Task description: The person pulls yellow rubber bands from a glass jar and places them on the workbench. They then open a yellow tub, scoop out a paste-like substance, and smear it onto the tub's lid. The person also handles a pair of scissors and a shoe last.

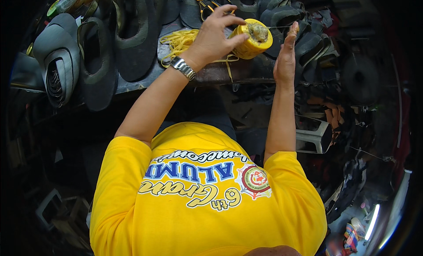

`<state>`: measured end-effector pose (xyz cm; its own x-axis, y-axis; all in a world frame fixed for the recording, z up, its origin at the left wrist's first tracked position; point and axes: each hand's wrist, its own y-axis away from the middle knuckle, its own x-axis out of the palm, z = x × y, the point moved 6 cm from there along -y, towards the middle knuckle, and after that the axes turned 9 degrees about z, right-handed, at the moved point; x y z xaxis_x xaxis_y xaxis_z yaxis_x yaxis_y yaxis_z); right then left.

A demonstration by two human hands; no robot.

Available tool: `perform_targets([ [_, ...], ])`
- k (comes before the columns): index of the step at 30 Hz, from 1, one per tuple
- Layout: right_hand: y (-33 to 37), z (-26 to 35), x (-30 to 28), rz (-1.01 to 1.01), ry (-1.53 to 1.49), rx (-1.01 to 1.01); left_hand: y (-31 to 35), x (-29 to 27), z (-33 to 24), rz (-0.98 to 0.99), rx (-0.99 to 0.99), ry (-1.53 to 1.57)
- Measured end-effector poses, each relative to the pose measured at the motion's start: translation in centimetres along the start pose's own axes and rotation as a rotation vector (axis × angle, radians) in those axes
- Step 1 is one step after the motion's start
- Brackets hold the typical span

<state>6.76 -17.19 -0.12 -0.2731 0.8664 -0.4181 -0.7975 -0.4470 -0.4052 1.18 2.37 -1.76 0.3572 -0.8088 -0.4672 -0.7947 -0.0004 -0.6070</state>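
Observation:
A yellow tub (249,48) stands near the table's front edge, a lumpy brownish mass (259,32) crusted over its top. My left hand (217,36), with a metal watch (183,68) on the wrist, is around the tub's left side, thumb in front and fingers behind. To the right of the tub my right hand (287,53) is raised edge-on, fingers stretched out. A thin strand (280,27) runs from the tub's top to these fingertips, which look smeared; I cannot tell whether it is thread or something sticky. Beside my left wrist lies a bundle of yellow strips (179,44).
Dark shoe uppers and soles (133,44) crowd the table's left side. Scissors with orange-and-black handles (205,1) lie at the back. More dark shoe parts (310,47) are piled at the right. A grey stool-like piece (315,136) stands below, right of my arm.

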Motion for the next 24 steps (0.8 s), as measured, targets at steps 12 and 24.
perform_targets([
  [12,0.4,2.3,1.0,0.068,0.768,-0.22,-1.9,3.7,-0.4,0.198,-0.01,-0.033],
  [24,0.4,2.9,0.7,0.1,0.686,-0.204,-2.2,5.0,0.6,0.123,-0.055,0.092],
])
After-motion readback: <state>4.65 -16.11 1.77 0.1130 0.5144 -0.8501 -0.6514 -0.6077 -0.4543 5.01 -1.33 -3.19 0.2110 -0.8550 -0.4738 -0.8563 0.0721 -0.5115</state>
